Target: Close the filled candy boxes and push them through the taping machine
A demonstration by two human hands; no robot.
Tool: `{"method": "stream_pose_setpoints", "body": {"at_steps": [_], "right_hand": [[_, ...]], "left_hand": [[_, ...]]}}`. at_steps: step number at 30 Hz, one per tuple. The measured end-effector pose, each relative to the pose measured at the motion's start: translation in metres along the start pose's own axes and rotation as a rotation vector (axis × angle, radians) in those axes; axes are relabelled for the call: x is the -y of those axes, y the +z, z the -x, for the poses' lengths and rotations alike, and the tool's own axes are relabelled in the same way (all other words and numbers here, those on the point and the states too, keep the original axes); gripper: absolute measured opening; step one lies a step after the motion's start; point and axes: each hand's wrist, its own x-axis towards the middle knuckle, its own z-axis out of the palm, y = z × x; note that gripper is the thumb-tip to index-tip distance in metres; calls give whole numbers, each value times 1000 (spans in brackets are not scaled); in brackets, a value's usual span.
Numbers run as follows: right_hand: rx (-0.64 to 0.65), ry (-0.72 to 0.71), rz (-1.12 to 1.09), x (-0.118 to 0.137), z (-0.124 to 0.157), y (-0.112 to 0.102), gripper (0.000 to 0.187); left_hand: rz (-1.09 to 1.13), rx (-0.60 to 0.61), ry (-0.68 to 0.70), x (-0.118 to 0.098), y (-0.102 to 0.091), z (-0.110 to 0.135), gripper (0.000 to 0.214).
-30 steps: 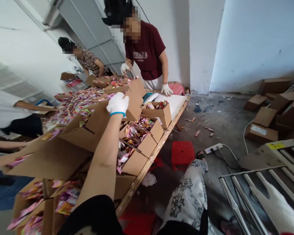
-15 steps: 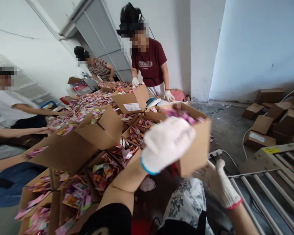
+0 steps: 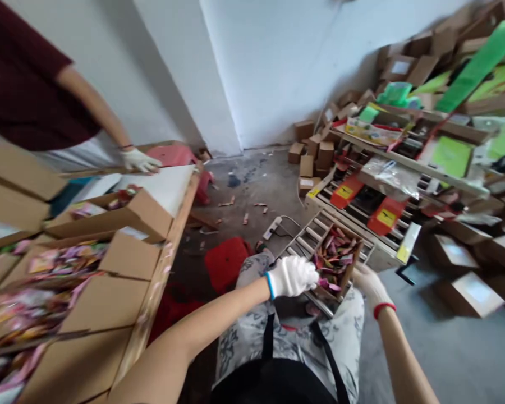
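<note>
I hold a small open cardboard box (image 3: pixel 348 270) full of colourful sachets (image 3: pixel 334 255) over my lap, its far end resting on a roller conveyor (image 3: pixel 307 234). My left hand (image 3: pixel 292 276), in a white glove with a blue cuff, grips the box's near left edge. On the box's right side is my right hand (image 3: pixel 369 284), gloved in white with a red cuff, fingers curled round the wall.
A wooden table (image 3: pixel 171 241) at the left carries open cartons of sachets (image 3: pixel 46 264). Another person's gloved hand (image 3: pixel 138 160) rests on it. A red stool (image 3: pixel 225 261) and a power strip (image 3: pixel 273 227) lie on the floor. Shelving (image 3: pixel 404 163) and loose cartons (image 3: pixel 467 292) crowd the right.
I have turned from the table to the right, carrying the sachet box down onto the roller conveyor. Both hands now hold its sides.
</note>
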Motion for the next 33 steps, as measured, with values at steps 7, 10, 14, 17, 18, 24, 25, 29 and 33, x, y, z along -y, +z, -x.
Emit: {"method": "stream_pose_setpoints", "body": {"at_steps": [7, 10, 14, 17, 18, 24, 25, 29, 33], "right_hand": [[-21, -381, 360, 86, -55, -10, 48], [123, -521, 644, 102, -37, 5, 36], [87, -507, 747, 98, -26, 12, 39], [-25, -359, 829, 102, -37, 27, 42], [-75, -301, 856, 105, -42, 35, 38], [-247, -192, 751, 108, -39, 63, 37], [-277, -212, 709, 105, -30, 65, 41], [-309, -256, 690, 90, 4, 81, 54], [-201, -268, 741, 90, 9, 97, 57]], "left_hand": [[75, -169, -236, -2, 3, -4, 41], [94, -257, -425, -19, 12, -18, 26], [147, -195, -473, -33, 28, -37, 37], [197, -142, -509, -36, 39, -47, 42], [221, -153, -538, -36, 42, -50, 44], [305, -205, -659, -34, 51, -58, 42], [335, -208, -709, -32, 50, -57, 39], [504, -189, -711, -20, 38, -38, 31], [497, -246, -391, -1, 21, -5, 27]]}}
